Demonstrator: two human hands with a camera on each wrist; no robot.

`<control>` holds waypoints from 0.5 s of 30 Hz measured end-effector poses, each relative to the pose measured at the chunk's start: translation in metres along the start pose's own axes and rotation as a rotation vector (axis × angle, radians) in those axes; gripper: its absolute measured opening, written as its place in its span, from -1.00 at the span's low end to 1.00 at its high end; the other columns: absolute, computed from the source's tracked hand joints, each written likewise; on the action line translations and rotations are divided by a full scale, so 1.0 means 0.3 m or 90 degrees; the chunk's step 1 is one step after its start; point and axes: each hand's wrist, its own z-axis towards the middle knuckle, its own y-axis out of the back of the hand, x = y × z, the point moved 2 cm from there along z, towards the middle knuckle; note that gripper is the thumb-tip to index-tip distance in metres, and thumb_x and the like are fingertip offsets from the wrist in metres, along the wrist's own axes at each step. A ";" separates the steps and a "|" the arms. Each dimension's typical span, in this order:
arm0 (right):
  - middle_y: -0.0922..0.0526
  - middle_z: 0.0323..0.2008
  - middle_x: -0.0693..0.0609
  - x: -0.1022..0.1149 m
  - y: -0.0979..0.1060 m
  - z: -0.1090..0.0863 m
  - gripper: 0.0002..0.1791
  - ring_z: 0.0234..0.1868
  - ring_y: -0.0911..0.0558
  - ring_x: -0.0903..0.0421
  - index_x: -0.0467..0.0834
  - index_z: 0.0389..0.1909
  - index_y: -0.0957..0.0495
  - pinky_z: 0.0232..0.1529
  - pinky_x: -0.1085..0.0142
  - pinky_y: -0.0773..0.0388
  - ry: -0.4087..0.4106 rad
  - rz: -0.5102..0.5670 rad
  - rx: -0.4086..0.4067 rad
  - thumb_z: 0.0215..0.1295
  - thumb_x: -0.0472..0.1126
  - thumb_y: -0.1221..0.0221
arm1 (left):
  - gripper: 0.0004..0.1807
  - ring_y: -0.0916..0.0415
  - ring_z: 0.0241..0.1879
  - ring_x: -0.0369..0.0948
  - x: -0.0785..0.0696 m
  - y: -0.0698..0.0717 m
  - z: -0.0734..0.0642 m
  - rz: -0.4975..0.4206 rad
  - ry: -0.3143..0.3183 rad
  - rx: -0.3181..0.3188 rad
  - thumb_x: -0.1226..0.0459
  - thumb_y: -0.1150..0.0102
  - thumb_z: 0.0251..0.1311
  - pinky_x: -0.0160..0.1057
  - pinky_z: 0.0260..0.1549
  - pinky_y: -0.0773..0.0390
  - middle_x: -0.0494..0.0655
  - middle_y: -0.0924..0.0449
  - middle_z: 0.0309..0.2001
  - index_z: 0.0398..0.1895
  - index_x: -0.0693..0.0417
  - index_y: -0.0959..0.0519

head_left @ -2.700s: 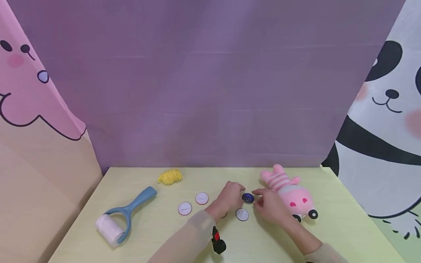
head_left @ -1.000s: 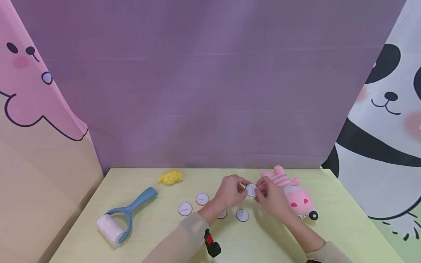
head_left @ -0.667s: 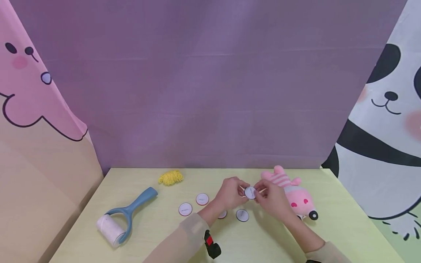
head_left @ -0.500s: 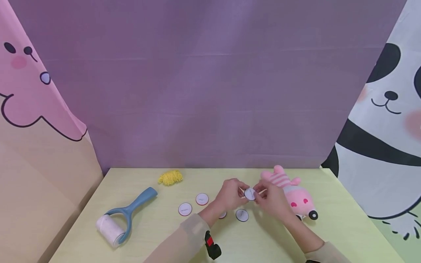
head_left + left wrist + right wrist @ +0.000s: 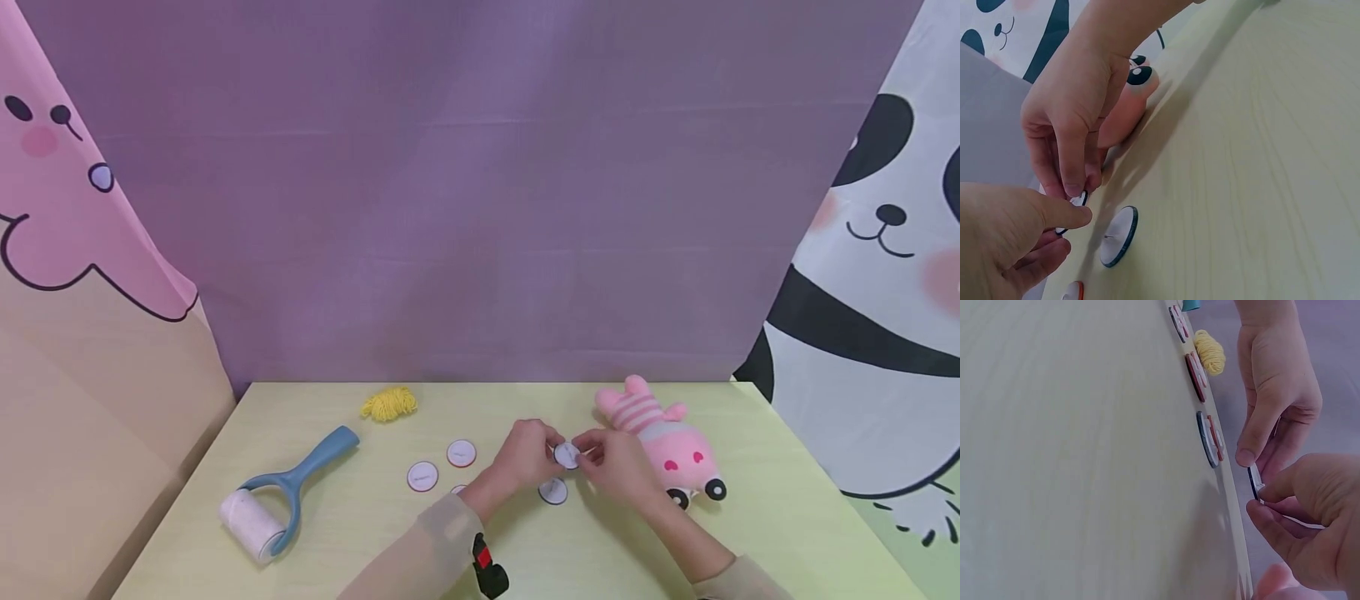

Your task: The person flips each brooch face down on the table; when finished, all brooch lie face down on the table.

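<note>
Both hands pinch one round pin badge [image 5: 567,455] between thumb and fingers, its white back facing up. My left hand [image 5: 525,457] has the badge's left edge, and my right hand [image 5: 618,468] the right edge. In the right wrist view the badge [image 5: 1254,482] appears nearly edge-on, with a dark rim. Just below it in the head view, another badge [image 5: 553,492] lies white side up; the left wrist view shows a pin on the back of this badge [image 5: 1119,237]. Further left lie two more badges, one nearer [image 5: 423,477] and one farther [image 5: 461,453]. My left forearm partly hides another badge [image 5: 458,490].
A pink plush toy [image 5: 678,458] lies right beside my right hand. On the left of the table [image 5: 315,575] is a lint roller [image 5: 292,492] with a blue handle. A yellow yarn bundle [image 5: 388,404] sits near the back edge, before a purple backdrop [image 5: 480,208].
The badge lay blue face up on the table; both hands have since lifted it and turned it white back up. In the last half second they have lowered it slightly towards me.
</note>
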 end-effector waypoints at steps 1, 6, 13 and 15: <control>-0.84 -0.27 -0.04 0.000 -0.002 -0.001 -0.82 -0.33 -0.77 0.15 -0.28 -0.12 -0.78 -0.30 0.40 -0.72 -0.001 -0.004 0.000 0.26 -0.39 -0.39 | -0.75 -0.46 -0.52 -0.52 0.002 -0.005 0.000 0.009 0.001 -0.002 0.36 -0.59 0.07 -0.60 -0.47 -0.46 -0.06 -0.84 -0.33 -0.15 0.20 -0.83; -0.84 -0.29 -0.03 -0.005 -0.011 -0.001 -0.76 -0.34 -0.77 0.18 -0.29 -0.12 -0.79 -0.28 0.41 -0.72 0.021 -0.017 0.012 0.16 -0.40 -0.43 | -0.77 -0.54 -0.44 -0.47 0.011 -0.032 0.001 0.010 0.050 0.001 0.38 -0.61 0.06 -0.57 -0.39 -0.52 -0.10 -0.85 -0.32 -0.18 0.17 -0.84; -0.84 -0.30 -0.01 -0.010 -0.020 -0.006 -0.73 -0.33 -0.77 0.17 -0.30 -0.12 -0.79 -0.25 0.35 -0.76 0.021 -0.041 0.040 0.12 -0.40 -0.47 | -0.84 -0.60 -0.37 -0.45 0.016 -0.057 0.003 0.029 0.081 0.005 0.34 -0.58 0.08 -0.55 -0.42 -0.53 -0.18 -0.86 -0.34 -0.24 0.08 -0.87; -0.84 -0.30 0.00 -0.009 -0.022 -0.008 -0.74 -0.32 -0.78 0.16 -0.28 -0.11 -0.80 -0.23 0.34 -0.76 0.015 -0.048 0.047 0.14 -0.40 -0.46 | -0.84 -0.62 -0.36 -0.43 0.013 -0.057 0.003 0.042 0.083 0.005 0.33 -0.58 0.09 -0.55 -0.42 -0.53 -0.17 -0.86 -0.34 -0.23 0.07 -0.87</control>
